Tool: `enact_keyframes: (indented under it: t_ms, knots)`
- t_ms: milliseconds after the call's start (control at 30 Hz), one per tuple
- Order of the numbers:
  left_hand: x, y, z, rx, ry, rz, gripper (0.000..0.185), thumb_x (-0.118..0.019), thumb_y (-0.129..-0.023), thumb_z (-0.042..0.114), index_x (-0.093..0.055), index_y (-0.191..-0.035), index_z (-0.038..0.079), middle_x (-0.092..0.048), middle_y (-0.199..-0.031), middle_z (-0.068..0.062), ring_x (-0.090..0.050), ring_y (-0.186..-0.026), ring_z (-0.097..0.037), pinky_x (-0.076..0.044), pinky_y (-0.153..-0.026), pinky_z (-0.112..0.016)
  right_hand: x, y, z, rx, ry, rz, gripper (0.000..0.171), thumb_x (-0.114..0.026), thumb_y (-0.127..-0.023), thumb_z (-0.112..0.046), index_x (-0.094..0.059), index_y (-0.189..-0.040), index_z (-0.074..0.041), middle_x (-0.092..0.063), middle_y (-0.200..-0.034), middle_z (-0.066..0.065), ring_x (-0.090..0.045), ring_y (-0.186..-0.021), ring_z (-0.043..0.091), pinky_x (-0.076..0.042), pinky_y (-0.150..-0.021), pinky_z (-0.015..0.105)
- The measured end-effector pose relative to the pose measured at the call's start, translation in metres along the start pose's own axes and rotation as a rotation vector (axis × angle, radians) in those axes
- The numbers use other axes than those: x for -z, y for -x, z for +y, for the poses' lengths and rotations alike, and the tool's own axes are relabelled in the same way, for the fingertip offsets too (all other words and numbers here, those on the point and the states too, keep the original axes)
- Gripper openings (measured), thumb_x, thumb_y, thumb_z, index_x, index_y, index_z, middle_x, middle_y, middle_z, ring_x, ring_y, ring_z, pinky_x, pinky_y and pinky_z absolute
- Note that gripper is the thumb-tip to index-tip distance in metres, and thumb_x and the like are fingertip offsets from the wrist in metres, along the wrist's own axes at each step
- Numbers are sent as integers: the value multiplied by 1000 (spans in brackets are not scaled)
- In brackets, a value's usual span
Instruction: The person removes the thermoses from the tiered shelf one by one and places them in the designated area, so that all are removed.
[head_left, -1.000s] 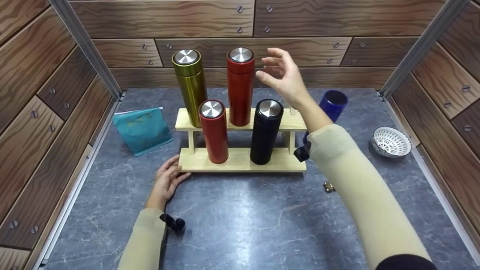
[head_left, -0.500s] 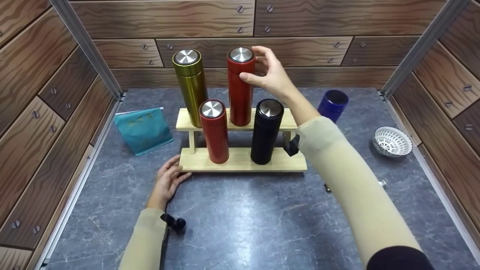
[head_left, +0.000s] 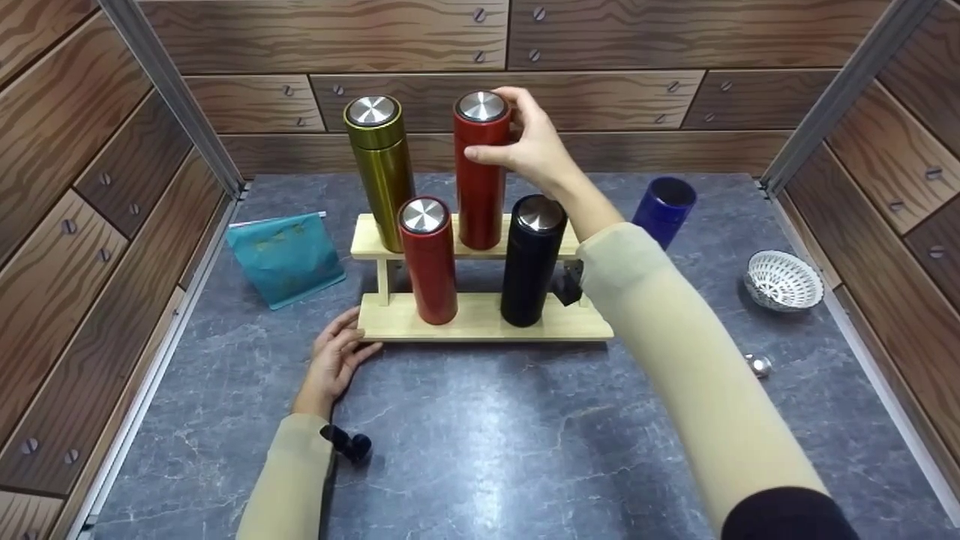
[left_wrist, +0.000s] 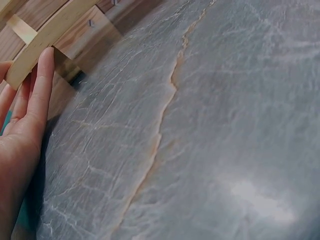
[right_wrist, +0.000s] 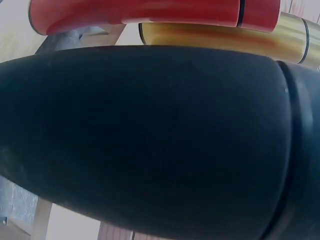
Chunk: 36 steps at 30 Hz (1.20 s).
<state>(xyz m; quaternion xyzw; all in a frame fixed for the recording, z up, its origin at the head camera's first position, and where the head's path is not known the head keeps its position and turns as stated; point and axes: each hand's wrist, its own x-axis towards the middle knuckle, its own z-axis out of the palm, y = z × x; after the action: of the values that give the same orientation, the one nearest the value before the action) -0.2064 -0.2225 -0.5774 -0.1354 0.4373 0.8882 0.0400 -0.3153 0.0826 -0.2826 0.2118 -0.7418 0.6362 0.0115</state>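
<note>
In the head view, my right hand (head_left: 529,146) grips the upper part of a tall red thermos flask (head_left: 480,187), thumb across its front and fingers behind. That flask stands upright on the upper shelf of a two-tier wooden rack (head_left: 480,309). My left hand (head_left: 335,360) holds the left end of the lower shelf; the left wrist view shows its fingers (left_wrist: 41,87) at the board's edge. A gold-green thermos (head_left: 386,180) shares the upper shelf. Below stand another red thermos (head_left: 431,270) and a black thermos (head_left: 529,270). The black one hides my right hand in the right wrist view.
A teal pouch (head_left: 287,259) is left of the rack. To the right are a dark blue cylinder (head_left: 664,210), partly behind my forearm, and a white woven bowl (head_left: 784,281). A small shiny object (head_left: 759,365) lies beside my right sleeve. Wood-patterned walls enclose the table.
My right hand has moved left from beside the upper red thermos and closed round it. My left hand stays at the rack's end. The flasks have not visibly moved.
</note>
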Motion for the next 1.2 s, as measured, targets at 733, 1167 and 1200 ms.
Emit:
enact_keyframes:
  t_ms: [733,1167,1200]
  knots:
    - [-5,-5,-4,12,23,-35,44,-45,-87,-12,-45,-128,3,-46,-124,-14,-60,-90,-25,-54,-78,-45,44,11,15,28,-71,207,70,-85,-60,0,-54,-120,-15,-59,-114,8,-55,-101,27,-47,-86,39]
    - [2,-2,0,30,3,-6,48,-47,-86,-10,-43,-132,4,-45,-125,-14,-59,-94,-26,-53,-81,-45,72,28,13,44,-65,255,71,-88,-57,-2,-56,-119,-14,-60,-115,10,-55,-101,29,-48,-86,41]
    - [3,-2,0,28,0,-5,48,-47,-86,-10,-43,-132,5,-45,-125,-14,-59,-94,-26,-53,-80,-45,73,29,13,37,-75,259,71,-88,-56,-2,-56,-119,-14,-60,-115,10,-55,-102,29,-48,-86,41]
